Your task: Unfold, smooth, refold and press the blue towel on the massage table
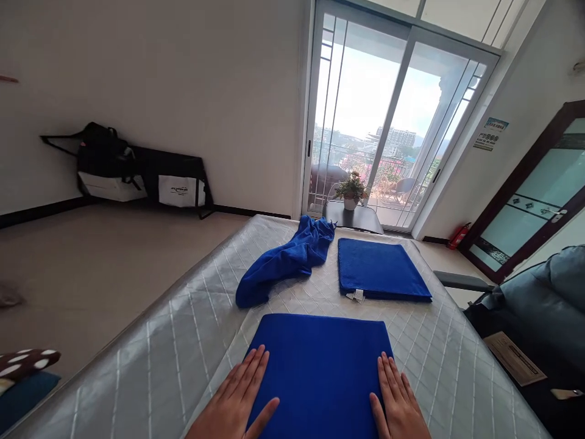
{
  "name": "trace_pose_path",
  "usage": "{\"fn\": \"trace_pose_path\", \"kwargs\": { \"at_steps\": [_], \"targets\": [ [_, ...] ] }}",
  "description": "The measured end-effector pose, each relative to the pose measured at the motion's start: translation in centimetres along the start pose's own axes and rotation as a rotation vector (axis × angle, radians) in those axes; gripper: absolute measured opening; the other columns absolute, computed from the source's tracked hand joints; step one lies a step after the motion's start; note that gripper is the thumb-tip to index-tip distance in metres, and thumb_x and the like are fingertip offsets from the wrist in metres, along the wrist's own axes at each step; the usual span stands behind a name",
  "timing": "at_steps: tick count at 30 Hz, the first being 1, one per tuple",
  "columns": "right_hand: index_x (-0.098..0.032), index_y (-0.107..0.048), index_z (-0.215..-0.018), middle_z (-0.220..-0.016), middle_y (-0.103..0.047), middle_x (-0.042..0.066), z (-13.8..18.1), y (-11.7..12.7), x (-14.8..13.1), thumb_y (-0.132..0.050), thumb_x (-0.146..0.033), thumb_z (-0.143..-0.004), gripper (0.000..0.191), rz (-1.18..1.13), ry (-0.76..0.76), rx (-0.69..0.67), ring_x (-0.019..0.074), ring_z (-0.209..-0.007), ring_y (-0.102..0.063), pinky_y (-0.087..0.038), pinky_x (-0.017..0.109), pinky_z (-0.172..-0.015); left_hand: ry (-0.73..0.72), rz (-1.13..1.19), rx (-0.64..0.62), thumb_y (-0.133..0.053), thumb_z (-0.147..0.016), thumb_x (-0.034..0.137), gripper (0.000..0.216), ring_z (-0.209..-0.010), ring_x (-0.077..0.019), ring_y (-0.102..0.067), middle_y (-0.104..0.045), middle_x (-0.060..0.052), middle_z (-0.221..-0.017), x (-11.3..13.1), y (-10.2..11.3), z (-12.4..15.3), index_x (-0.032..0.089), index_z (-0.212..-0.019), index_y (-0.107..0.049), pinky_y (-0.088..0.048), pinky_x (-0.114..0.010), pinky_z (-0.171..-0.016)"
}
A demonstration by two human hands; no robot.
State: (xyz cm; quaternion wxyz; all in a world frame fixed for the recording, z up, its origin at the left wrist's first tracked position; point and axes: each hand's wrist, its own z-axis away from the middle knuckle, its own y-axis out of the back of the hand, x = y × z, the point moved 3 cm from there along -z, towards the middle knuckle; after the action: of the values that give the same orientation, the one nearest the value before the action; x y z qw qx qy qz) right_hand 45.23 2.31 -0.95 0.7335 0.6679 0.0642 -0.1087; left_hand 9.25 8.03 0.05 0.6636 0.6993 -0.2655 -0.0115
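Nearest me on the table lies a flat blue cloth [320, 372], squared off into a rectangle. My left hand [240, 396] rests on its left edge, fingers stretched out and thumb spread. Along the right edge lies my right hand [397, 399], also flat with fingers extended. Neither hand grips anything. Beyond, to the right, is a neatly folded blue cloth stack [384, 268] with a white tag [357, 296] at its near edge. A crumpled blue cloth [290, 259] sprawls at the far left.
A silvery quilted cover [183, 341] spans the table. Past its far end stands a chair with a potted plant [351, 190]. At the right is a dark armchair [548, 299]; bags [103, 158] sit by the left wall. A spotted brown cloth [30, 361] shows at lower left.
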Motion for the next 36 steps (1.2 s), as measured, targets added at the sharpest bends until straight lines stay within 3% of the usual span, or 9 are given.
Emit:
{"fn": "trace_pose_path", "kwargs": {
  "at_steps": [7, 14, 25, 33, 36],
  "targets": [
    [-0.025, -0.022, -0.158, -0.163, -0.017, -0.002, -0.2, -0.3, 0.3, -0.025, -0.063, -0.101, 0.069, 0.006, 0.007, 0.009, 0.027, -0.152, -0.016, -0.021, 0.052, -0.124, -0.008, 0.018, -0.004, -0.042, -0.096, 0.062, 0.078, -0.15, -0.0294, -0.031, -0.021, -0.001, -0.166, -0.1, 0.1, -0.1, 0.032, -0.156, -0.002, -0.036, -0.051, -0.12],
    [-0.017, -0.014, -0.159, -0.166, -0.012, 0.0, 1.6, 2.7, -3.1, -0.016, -0.056, -0.103, 0.068, -0.021, -0.029, 0.091, 0.019, -0.154, -0.012, -0.013, 0.043, -0.126, -0.011, -0.049, -0.006, -0.029, -0.099, 0.062, 0.073, -0.152, -0.0276, -0.028, -0.022, -0.008, -0.166, 1.3, 1.4, 0.0, 0.02, -0.158, -0.013, -0.034, -0.051, -0.121],
    [-0.011, -0.022, -0.158, -0.166, -0.021, 0.008, 3.2, 4.5, -5.0, -0.019, -0.05, -0.105, 0.066, 0.03, -0.018, 0.129, 0.019, -0.154, -0.015, -0.013, 0.042, -0.126, -0.047, -0.088, 0.04, -0.024, -0.098, 0.066, 0.081, -0.15, -0.0288, -0.029, -0.028, -0.016, -0.163, 1.9, 1.6, 0.0, 0.01, -0.154, -0.034, -0.031, -0.048, -0.123],
    [-0.013, -0.027, -0.157, -0.165, -0.023, 0.007, 7.9, 4.4, -5.5, -0.021, -0.051, -0.104, 0.066, 0.027, -0.041, 0.147, 0.0202, -0.153, -0.017, -0.015, 0.043, -0.126, -0.06, -0.104, 0.023, -0.022, -0.098, 0.065, 0.084, -0.15, -0.0303, -0.028, -0.029, -0.021, -0.161, 2.6, 2.1, 0.1, 0.002, -0.152, -0.036, -0.03, -0.048, -0.123],
    [-0.013, -0.028, -0.157, -0.164, -0.024, 0.007, 9.0, 3.8, -4.8, -0.023, -0.051, -0.104, 0.065, -0.003, -0.059, 0.131, 0.0209, -0.153, -0.019, -0.019, 0.042, -0.125, -0.091, -0.115, 0.038, -0.024, -0.098, 0.063, 0.079, -0.15, -0.0305, -0.03, -0.035, -0.017, -0.16, 2.0, 1.6, -0.1, 0.009, -0.153, -0.038, -0.031, -0.05, -0.122]
  ]
}}
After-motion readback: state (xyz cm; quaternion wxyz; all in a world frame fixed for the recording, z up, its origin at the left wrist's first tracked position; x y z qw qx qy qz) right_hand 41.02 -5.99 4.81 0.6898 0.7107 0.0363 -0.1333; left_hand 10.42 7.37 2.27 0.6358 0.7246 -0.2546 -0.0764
